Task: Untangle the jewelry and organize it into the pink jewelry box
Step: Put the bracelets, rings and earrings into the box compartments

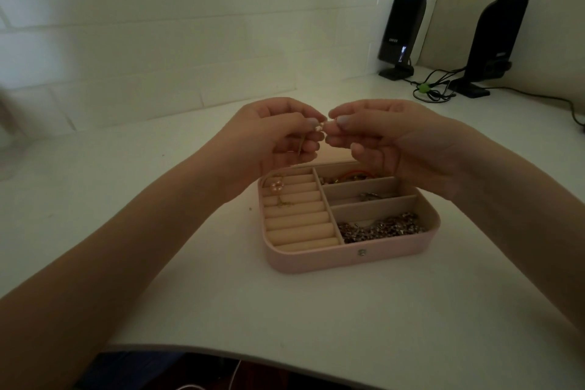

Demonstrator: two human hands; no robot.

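Head view: left hand (278,133) and right hand (389,136) each pinch one small pearl piece (320,126) between fingertips, raised over the far edge of the pink jewelry box (316,260), probably so a freed piece drops inside. Box sits mid-surface (158,199).

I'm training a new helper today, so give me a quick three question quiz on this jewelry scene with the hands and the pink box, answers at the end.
1. True or false: the pink jewelry box is open on the white table.
2. Which compartment holds the silver chain pile? A) nearest right B) farthest right C) the ring rolls
3. What do the left hand and right hand pinch between them?

Key:
1. True.
2. A.
3. A small pearl piece on a thin chain, held above the box's far edge.
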